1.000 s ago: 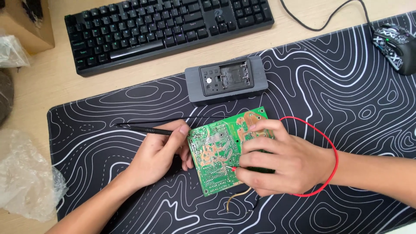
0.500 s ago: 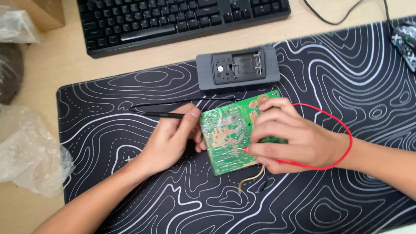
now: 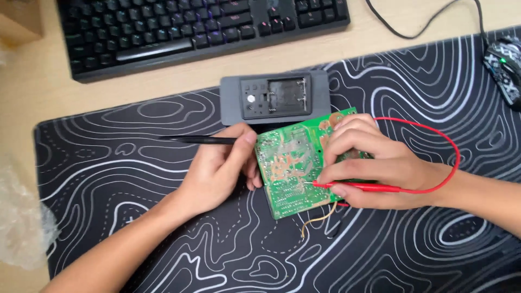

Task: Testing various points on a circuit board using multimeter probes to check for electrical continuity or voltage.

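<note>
Both your hands grip probes: left hand (image 3: 220,173) the black probe (image 3: 201,140), right hand (image 3: 374,163) the red probe (image 3: 358,186), flanking the green circuit board (image 3: 290,168); bare mat (image 3: 108,179) lies leftward.

Pale wooden desk (image 3: 38,97) under a black desk mat (image 3: 412,255) with white contour lines, evenly lit.

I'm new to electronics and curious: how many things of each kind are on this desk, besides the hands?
Green circuit board: 1
Test probes: 2, a black probe in the left hand and a red probe in the right hand
Grey meter case: 1
Keyboard: 1
Mouse: 1
Patterned desk mat: 1
Clear plastic wrap: 1
Total: 8
</note>
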